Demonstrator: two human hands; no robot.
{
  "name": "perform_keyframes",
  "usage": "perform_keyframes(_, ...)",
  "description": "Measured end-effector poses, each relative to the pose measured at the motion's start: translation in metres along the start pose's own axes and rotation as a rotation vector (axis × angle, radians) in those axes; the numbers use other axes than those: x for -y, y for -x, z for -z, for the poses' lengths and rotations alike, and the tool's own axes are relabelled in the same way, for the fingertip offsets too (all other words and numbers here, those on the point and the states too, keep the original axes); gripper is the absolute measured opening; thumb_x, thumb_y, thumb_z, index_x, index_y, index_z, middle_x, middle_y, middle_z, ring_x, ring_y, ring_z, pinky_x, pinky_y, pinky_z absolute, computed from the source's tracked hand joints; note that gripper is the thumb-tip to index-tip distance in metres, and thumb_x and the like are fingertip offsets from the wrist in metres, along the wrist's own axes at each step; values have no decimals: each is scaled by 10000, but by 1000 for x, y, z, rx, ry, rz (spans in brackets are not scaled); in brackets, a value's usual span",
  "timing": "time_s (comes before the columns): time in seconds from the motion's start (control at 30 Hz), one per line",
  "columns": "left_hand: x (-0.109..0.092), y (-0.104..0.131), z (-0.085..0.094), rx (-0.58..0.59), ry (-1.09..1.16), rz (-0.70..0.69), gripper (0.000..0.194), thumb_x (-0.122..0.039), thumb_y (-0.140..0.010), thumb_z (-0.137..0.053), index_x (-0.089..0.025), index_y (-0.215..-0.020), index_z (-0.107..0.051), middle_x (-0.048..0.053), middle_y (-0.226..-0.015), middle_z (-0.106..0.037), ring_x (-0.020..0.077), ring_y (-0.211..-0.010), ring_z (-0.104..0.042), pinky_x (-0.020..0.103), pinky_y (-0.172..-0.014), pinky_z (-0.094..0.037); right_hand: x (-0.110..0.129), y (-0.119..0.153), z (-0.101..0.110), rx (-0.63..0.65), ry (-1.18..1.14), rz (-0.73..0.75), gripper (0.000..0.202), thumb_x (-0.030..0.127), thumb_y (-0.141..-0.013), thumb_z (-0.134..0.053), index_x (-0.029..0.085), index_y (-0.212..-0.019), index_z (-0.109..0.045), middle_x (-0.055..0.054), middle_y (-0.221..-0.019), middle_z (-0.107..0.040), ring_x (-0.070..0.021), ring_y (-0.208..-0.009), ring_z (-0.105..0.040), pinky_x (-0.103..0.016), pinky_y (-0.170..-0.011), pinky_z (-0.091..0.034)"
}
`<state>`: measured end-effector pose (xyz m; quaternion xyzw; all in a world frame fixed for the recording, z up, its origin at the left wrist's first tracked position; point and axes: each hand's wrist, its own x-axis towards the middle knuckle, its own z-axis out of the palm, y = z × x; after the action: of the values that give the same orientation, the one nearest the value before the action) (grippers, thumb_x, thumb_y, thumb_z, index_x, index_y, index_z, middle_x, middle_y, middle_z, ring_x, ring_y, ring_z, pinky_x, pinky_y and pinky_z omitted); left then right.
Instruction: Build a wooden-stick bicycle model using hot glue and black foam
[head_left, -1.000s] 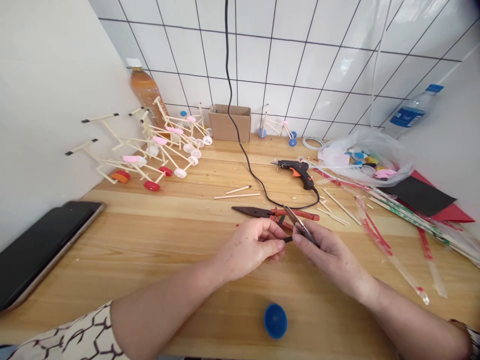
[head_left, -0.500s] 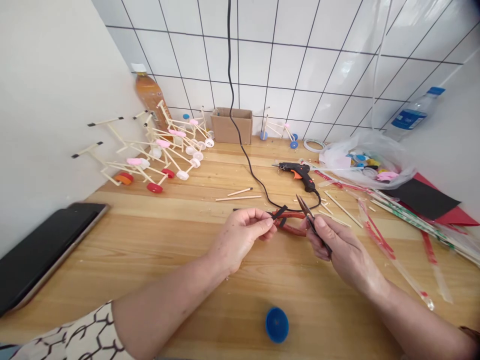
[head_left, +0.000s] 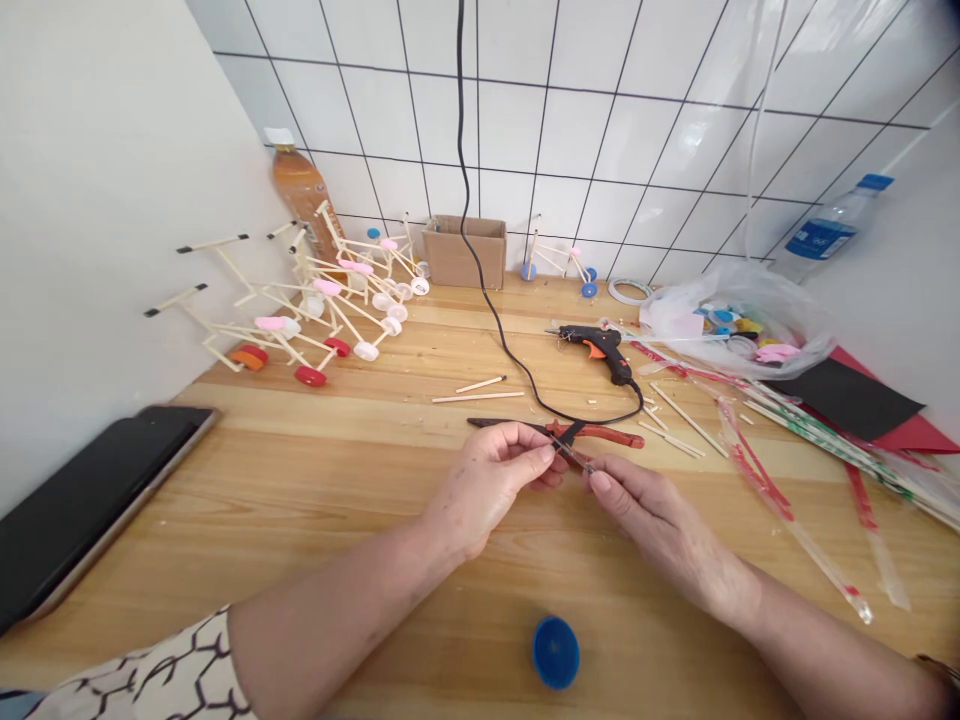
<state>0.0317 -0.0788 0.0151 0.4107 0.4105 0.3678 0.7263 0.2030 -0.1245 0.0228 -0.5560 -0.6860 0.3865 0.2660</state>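
My left hand (head_left: 499, 480) pinches a narrow black strip (head_left: 574, 434) between thumb and fingertips, its free end sticking up to the right. In my right hand (head_left: 649, 510) is a small pair of scissors (head_left: 576, 457), its dark pointed blades aimed left at the strip by my left fingertips. The fingers hide most of the scissors' handles. Pliers with red handles (head_left: 615, 435) lie on the table just behind both hands, partly covered by the left one. Nearer to me sits a blue bottle cap (head_left: 556, 652).
Stick models with cap wheels (head_left: 300, 340) stand at the left, near a tea bottle (head_left: 300, 190). A glue gun (head_left: 596, 345) and its cord lie behind the hands. Thin sticks, a plastic bag of caps (head_left: 739, 320) and black paper (head_left: 847, 395) are right. A phone-like black slab (head_left: 97, 490) lies left.
My right hand has moved left and turned the scissors, bringing their blades from pointing upward to the black strip. My left hand has hardly moved. More of the pliers' red handles shows.
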Motion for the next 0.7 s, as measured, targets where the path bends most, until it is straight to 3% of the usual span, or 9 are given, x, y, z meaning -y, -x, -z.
perform_keyframes(0.37, -1, 2, -3, 65, 42, 3, 106, -199, -673, -662, -134, -699, -582, 11, -701, -677, 116, -675, -609, 256, -690, -462, 2, 1, -3, -1, -14, 6, 286, 383, -903, -346, 189, -815, -537, -23, -725, -549, -153, -668, -502, -260, -608, -416)
perform_keyframes(0.57, 0, 3, -3, 75, 35, 14, 129, -219, -670, -674, -133, -720, -593, 32, -739, -691, 136, -721, -623, 274, -724, -462, 4, 0, -2, 5, -51, 6, 279, 387, -897, -355, 190, -798, -527, -44, -792, -586, -182, -787, -543, -278, -689, -432)
perform_keyframes(0.7, 0, 3, -4, 82, 45, 18, 140, -230, -662, -683, -136, -708, -590, 28, -734, -689, 133, -711, -619, 274, -723, -460, 4, 2, -2, 5, -42, -10, 308, 413, -899, -341, 192, -830, -545, -37, -760, -569, -173, -729, -524, -278, -655, -429)
